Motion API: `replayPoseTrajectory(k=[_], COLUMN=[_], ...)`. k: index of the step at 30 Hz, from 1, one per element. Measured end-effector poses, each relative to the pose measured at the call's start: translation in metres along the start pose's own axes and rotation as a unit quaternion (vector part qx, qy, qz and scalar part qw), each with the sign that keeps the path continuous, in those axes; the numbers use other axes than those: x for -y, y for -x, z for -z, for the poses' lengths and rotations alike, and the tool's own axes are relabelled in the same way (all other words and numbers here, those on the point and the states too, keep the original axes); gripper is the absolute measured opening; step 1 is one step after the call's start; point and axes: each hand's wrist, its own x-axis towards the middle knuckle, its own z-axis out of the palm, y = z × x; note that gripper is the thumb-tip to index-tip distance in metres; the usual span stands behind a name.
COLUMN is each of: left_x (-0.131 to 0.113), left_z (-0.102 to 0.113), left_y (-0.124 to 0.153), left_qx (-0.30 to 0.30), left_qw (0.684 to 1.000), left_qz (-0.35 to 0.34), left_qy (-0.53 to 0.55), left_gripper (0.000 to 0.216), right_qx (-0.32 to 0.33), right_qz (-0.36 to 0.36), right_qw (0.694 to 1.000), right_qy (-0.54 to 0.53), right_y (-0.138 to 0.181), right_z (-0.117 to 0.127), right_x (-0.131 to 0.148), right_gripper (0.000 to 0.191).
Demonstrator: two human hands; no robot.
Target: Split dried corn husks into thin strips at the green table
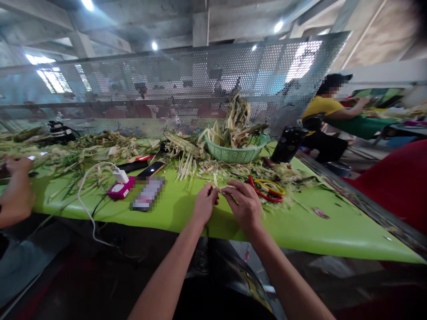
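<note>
A thin pale strip of corn husk [215, 179] sticks up between my hands above the front part of the green table. My left hand [205, 203] is closed, its fingertips pinching the strip. From the other side my right hand [246, 205] meets it, thumb and forefinger pinched at the strip's lower end and the other fingers loosely bent. The fingertips of both hands nearly touch. Just right of my right hand lie coiled red and yellow cords [268, 190]. Behind my hands, torn husk strips [187, 165] are spread on the table.
A green basket [230, 154] full of dry husks stands at the back, with a black cylindrical object [288, 144] to its right. Left are a phone [148, 194], another phone [151, 170] and a magenta power socket [120, 189] with a white cable. A co-worker's arm [15, 195] reaches in at far left.
</note>
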Motion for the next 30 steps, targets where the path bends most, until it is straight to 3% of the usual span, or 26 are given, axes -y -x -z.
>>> replayPoseTrajectory(k=[3, 9, 16, 20, 23, 27, 30], left_x=[-0.003, -0.002, -0.006, -0.006, -0.005, -0.008, -0.008], left_z=[0.000, -0.001, -0.002, 0.001, 0.003, 0.002, 0.001], left_y=[0.003, 0.003, 0.007, 0.007, 0.006, 0.007, 0.008], left_qx=[0.033, 0.098, 0.103, 0.075, 0.064, 0.092, 0.109], left_qw=[0.997, 0.988, 0.992, 0.996, 0.997, 0.995, 0.993], left_qz=[-0.032, -0.089, -0.068, -0.039, -0.034, -0.041, -0.041], left_qy=[-0.059, -0.077, -0.006, 0.000, 0.005, 0.010, 0.021], left_gripper=[0.021, 0.014, 0.016, 0.023, 0.023, 0.024, 0.024], right_qx=[0.009, 0.002, 0.018, -0.014, -0.004, 0.080, 0.055], right_qz=[0.001, -0.083, -0.148, -0.188, -0.263, -0.302, -0.312], right_qw=[0.999, 0.988, 0.966, 0.958, 0.928, 0.850, 0.831], right_qy=[-0.040, -0.129, -0.211, -0.214, -0.264, -0.424, -0.458], right_y=[-0.002, -0.004, -0.004, -0.004, -0.003, -0.003, -0.004], right_z=[0.002, 0.001, -0.003, -0.001, -0.002, -0.007, -0.009], right_x=[-0.001, -0.010, -0.015, -0.012, -0.013, -0.014, -0.013], right_gripper=[0.015, 0.015, 0.013, 0.030, 0.045, 0.030, 0.020])
